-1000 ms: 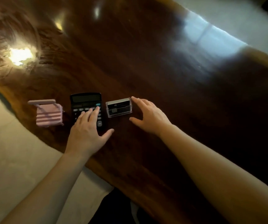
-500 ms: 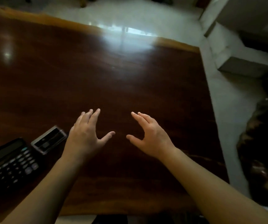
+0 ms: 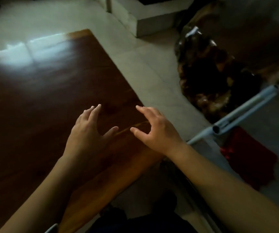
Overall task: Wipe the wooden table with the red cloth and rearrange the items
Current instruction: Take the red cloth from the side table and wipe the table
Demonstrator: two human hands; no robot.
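The dark glossy wooden table (image 3: pixel 34 101) fills the left half of the view, its right edge running diagonally down toward me. My left hand (image 3: pixel 88 130) hovers over the table's near right part, fingers spread and empty. My right hand (image 3: pixel 154 130) is held just beside it, over the table's right edge, fingers apart and curled, holding nothing. The red cloth (image 3: pixel 249 157) lies crumpled on a surface to the right of the table, beyond my right forearm. The calculator and the other small items are out of view.
A pale metal tube frame (image 3: pixel 236 115) slants across the right side, just above the red cloth. A dark gnarled lump, perhaps carved wood (image 3: pixel 207 73), sits on the tiled floor (image 3: pixel 152 73) at upper right. A white step or plinth (image 3: pixel 152 19) stands at the top.
The view has swung to the right: the calculator, the clear holder and the pink item have left the frame, and the red cloth has come into view. Both hands stay open and empty.
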